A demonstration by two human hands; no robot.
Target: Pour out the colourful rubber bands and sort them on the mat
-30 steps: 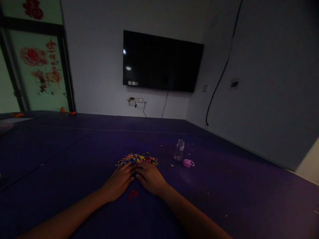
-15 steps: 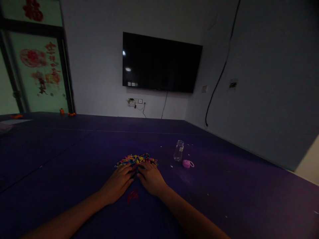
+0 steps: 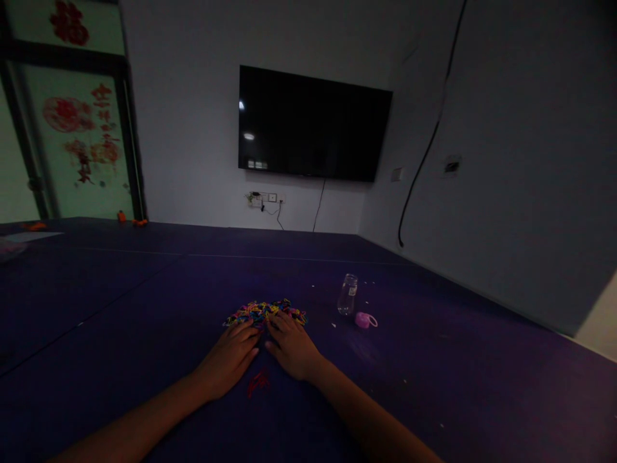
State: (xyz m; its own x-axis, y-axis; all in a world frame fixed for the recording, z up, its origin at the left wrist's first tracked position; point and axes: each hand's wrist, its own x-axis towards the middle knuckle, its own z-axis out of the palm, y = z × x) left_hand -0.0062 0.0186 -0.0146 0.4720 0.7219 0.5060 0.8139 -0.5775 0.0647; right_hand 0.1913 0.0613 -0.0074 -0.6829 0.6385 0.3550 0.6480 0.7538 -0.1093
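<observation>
Shifted: left hand (image 3: pixel 231 357) and right hand (image 3: pixel 295 351), fingertips slightly farther apart than a second ago. Posture, both: palm down, fingers loosely extended onto the near edge of a multicoloured heap (image 3: pixel 258 310), lower centre of the frame; whether either pinches a piece cannot be told. Small red pieces (image 3: pixel 259 381): below the heap, bottom centre, between the forearms. Progress, as judged: a few reds set apart; the mixed bulk remains heaped. Clear bottle (image 3: pixel 347 297): right of centre, upright, uncapped. Pink lid (image 3: pixel 362 320): just beside the bottle's base. Support: purple surface (image 3: pixel 159 315).
</observation>
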